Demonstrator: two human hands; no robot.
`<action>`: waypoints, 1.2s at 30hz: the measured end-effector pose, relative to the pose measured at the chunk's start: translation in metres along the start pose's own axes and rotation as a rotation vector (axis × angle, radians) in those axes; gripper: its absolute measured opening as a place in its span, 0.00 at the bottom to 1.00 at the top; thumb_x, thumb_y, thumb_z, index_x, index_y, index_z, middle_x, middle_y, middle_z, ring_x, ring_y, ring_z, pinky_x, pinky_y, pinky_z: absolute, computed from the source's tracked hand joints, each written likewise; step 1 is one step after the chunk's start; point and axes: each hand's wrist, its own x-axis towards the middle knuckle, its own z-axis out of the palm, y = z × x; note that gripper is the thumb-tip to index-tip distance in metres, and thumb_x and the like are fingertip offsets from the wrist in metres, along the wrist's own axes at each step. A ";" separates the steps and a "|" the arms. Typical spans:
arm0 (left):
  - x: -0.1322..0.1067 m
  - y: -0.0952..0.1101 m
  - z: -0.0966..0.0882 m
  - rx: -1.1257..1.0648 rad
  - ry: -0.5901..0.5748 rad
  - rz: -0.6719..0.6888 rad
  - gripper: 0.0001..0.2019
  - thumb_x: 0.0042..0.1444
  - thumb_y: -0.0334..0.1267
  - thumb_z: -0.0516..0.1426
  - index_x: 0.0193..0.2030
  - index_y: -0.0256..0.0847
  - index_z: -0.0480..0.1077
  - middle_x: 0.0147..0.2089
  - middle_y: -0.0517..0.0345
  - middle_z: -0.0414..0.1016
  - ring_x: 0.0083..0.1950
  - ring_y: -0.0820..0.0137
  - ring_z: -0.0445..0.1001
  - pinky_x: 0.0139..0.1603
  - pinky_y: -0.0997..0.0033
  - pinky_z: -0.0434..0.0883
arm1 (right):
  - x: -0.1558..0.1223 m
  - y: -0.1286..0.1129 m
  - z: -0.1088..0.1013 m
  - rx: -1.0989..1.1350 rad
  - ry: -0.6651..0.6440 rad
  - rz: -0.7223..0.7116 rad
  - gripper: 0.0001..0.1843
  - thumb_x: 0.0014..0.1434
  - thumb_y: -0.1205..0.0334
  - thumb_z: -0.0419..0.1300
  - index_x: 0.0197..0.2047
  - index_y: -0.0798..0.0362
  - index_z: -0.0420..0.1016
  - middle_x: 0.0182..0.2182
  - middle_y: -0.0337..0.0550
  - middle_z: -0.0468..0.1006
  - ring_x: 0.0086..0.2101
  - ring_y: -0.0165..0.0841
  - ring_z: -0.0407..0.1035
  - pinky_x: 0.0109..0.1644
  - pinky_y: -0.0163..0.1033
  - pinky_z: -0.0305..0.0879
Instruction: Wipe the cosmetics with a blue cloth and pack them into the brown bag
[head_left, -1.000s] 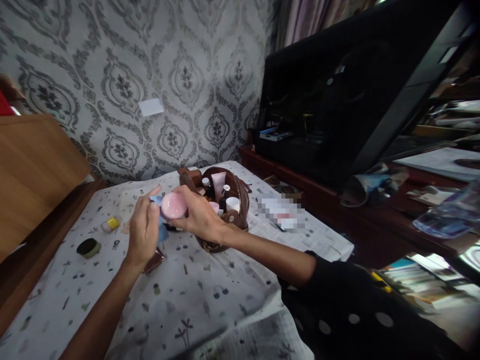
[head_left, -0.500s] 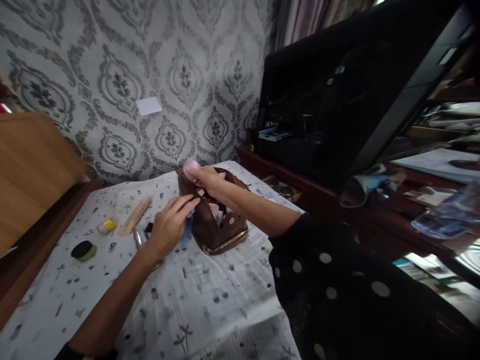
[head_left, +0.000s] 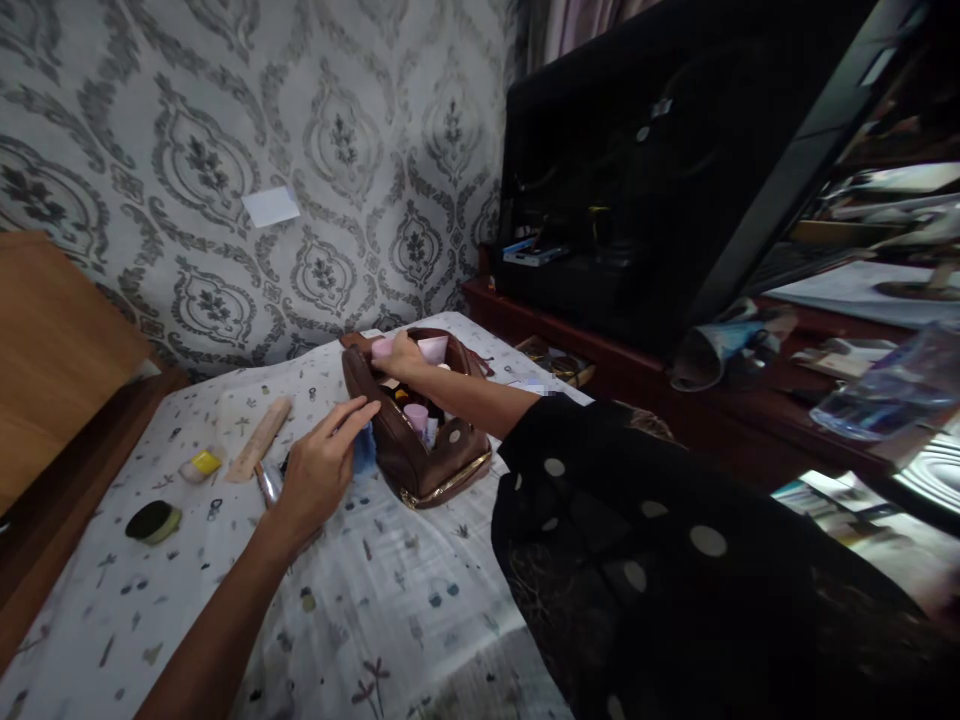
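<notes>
Pink jar (head_left: pixel 382 349): partly covered by my right fingers (head_left: pixel 399 346).
Brown bag (head_left: pixel 405 452): my right forearm (head_left: pixel 487 394) hides part of its mouth; the small things deep inside are too dark for me to name.
Blue item (head_left: pixel 364 453): half behind my left fingers (head_left: pixel 354 421), so I cannot tell what it is.
Silvery item (head_left: pixel 268 484): its lower end disappears behind my left wrist (head_left: pixel 279 530).
Black screen (head_left: pixel 637 190): cut off by the top edge.
Clear plastic (head_left: pixel 889 390) at far right: smeared, outline unclear.
</notes>
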 end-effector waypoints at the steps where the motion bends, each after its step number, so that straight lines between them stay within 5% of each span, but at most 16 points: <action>1: 0.000 0.000 0.000 -0.002 -0.003 -0.005 0.26 0.64 0.25 0.44 0.64 0.46 0.68 0.64 0.54 0.72 0.62 0.65 0.74 0.63 0.62 0.71 | -0.001 0.000 0.001 -0.049 -0.006 -0.014 0.37 0.56 0.62 0.72 0.65 0.59 0.64 0.60 0.57 0.69 0.56 0.43 0.70 0.57 0.42 0.70; 5: -0.001 -0.001 0.003 -0.020 0.008 -0.026 0.25 0.64 0.26 0.45 0.63 0.48 0.69 0.64 0.54 0.73 0.61 0.65 0.74 0.61 0.63 0.72 | -0.004 0.002 0.008 -0.201 -0.010 -0.045 0.35 0.55 0.61 0.72 0.62 0.62 0.67 0.65 0.64 0.61 0.58 0.47 0.69 0.59 0.42 0.67; 8: -0.001 -0.001 0.005 -0.028 0.018 -0.032 0.24 0.64 0.27 0.46 0.63 0.47 0.69 0.64 0.53 0.73 0.61 0.64 0.74 0.61 0.62 0.72 | -0.003 0.004 0.013 -0.278 0.004 -0.062 0.27 0.59 0.60 0.68 0.59 0.61 0.69 0.61 0.62 0.64 0.56 0.45 0.70 0.58 0.41 0.67; 23: -0.003 0.000 0.007 -0.034 0.016 -0.055 0.24 0.65 0.27 0.47 0.64 0.47 0.68 0.64 0.52 0.72 0.60 0.64 0.75 0.58 0.63 0.75 | -0.005 0.004 0.017 -0.505 0.043 -0.202 0.23 0.66 0.74 0.54 0.64 0.66 0.65 0.62 0.70 0.64 0.62 0.49 0.64 0.60 0.47 0.69; 29: -0.004 0.001 0.009 -0.049 0.029 -0.057 0.25 0.65 0.27 0.47 0.64 0.48 0.68 0.64 0.52 0.72 0.61 0.64 0.75 0.60 0.62 0.74 | 0.002 0.009 0.012 -0.538 -0.107 -0.241 0.20 0.67 0.55 0.61 0.58 0.55 0.71 0.54 0.50 0.74 0.50 0.40 0.73 0.53 0.50 0.73; 36: -0.004 0.001 0.009 -0.023 0.026 -0.048 0.25 0.65 0.27 0.46 0.65 0.47 0.67 0.65 0.52 0.71 0.60 0.64 0.76 0.59 0.61 0.75 | 0.001 0.007 0.005 -0.423 -0.111 -0.274 0.19 0.67 0.56 0.62 0.57 0.56 0.72 0.53 0.51 0.75 0.50 0.40 0.73 0.53 0.49 0.73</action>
